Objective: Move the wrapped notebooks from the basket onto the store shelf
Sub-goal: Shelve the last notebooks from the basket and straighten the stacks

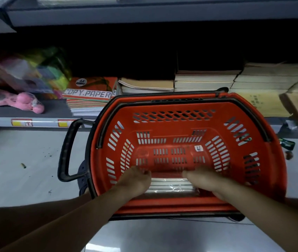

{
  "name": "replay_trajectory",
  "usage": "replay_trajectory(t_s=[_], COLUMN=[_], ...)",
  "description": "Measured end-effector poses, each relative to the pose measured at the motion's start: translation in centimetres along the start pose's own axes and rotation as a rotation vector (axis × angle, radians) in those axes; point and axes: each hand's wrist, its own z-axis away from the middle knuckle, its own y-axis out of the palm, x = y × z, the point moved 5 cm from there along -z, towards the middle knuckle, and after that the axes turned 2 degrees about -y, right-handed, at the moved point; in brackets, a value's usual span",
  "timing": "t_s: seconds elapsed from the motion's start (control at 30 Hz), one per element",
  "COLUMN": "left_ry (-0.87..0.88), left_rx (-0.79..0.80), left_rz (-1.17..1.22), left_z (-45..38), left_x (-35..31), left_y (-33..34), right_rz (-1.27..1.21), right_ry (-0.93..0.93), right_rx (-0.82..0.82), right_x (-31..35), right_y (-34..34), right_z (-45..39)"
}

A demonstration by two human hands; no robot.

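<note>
Red plastic fills the middle of the frame: a slotted shopping basket (190,124) is set on the pale floor against the lowest store shelf (41,121). At the near wall of the basket, lower centre, a plastic-wrapped pack of notebooks (170,186) is held between two hands. The left hand (135,180) is curled round its left end and the right hand (206,180) round its right end, fingertips tucked over the far edge. On the shelf, reams marked COPY PAPER (90,95) are stacked left of centre, with piles of notebooks (204,80) towards the upper right. A pink plush toy (26,102) is seen at the left edge.
</note>
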Motion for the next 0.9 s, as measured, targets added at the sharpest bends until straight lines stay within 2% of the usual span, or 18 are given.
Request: replay_trajectory(t_s=[0.1, 0.2, 0.3, 0.4, 0.5, 0.6, 0.7, 0.77, 0.9], left_ry=[-0.034, 0.007, 0.031, 0.066, 0.116, 0.252, 0.478, 0.593, 0.72], left_rx=[-0.016, -0.092, -0.191, -0.249, -0.126, 0.011, 0.15, 0.18, 0.202], left_rz=[0.07, 0.179, 0.368, 0.696, 1.159, 1.414, 1.433, 1.4, 1.391], left_z=[0.3, 1.4, 3.1, 5.2, 8.1, 11.5, 15.2, 17.1, 19.2], left_x=[0.1, -0.8, -1.1, -1.2, -1.5, -1.3, -1.2, -1.3, -0.7], left_y=[0.0, -0.7, -1.6, -2.8, -4.2, -6.0, -8.0, -9.2, -13.2], right_rz=[-0.016, -0.099, -0.313, -0.666, -1.026, -1.102, -1.057, -1.036, -1.028], right_ry=[0.005, -0.023, -0.065, -0.106, -0.195, -0.36, -0.551, -0.65, -0.704], right_rx=[-0.063, -0.143, -0.219, -0.187, -0.097, 0.004, 0.069, 0.093, 0.183], right_x=[0.1, 0.8, 1.3, 2.1, 3.7, 5.5, 7.2, 8.5, 11.1], right_y=[-0.4, -1.4, -2.7, -3.7, -5.4, -6.9, -7.4, -7.3, -7.0], right_z=[0.7, 1.9, 3.3, 5.5, 9.1, 13.3, 17.6, 19.9, 22.5])
